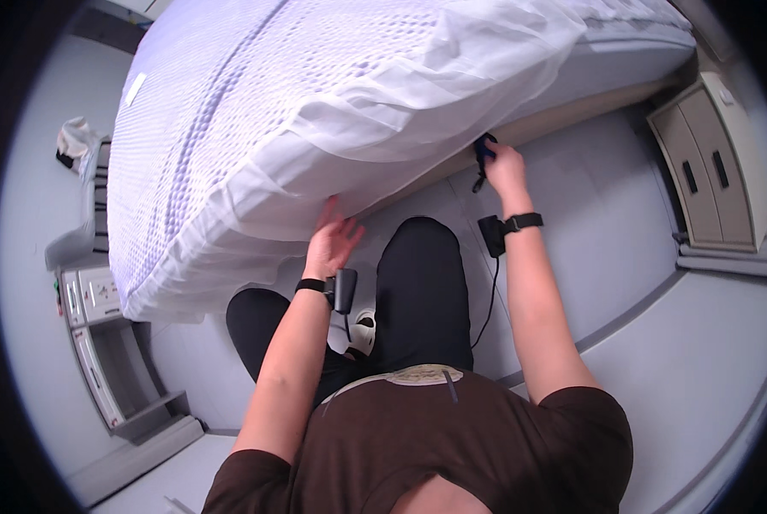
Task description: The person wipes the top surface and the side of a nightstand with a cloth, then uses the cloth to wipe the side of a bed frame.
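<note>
My left hand [332, 247] is at the hanging white ruffled skirt of the bed cover [340, 128]. Its fingers are spread, palm partly turned up, and a fingertip lies against or just behind the sheer cloth; I cannot tell which. To the right, my right hand [507, 167] is closed around a small dark blue and black object [484, 147] beside the bed's beige base [563, 124]. A short black strap or cord end dangles below that object. Its exact kind is hard to make out, since the fingers hide part of it.
A beige cabinet [709, 167] with black handles stands at the right. White drawers [96, 291] are at the left, below a chair-like piece with cloth on it. My bent knees [424, 283] are close to the bed. A black cable [495, 300] hangs from my right wrist's device.
</note>
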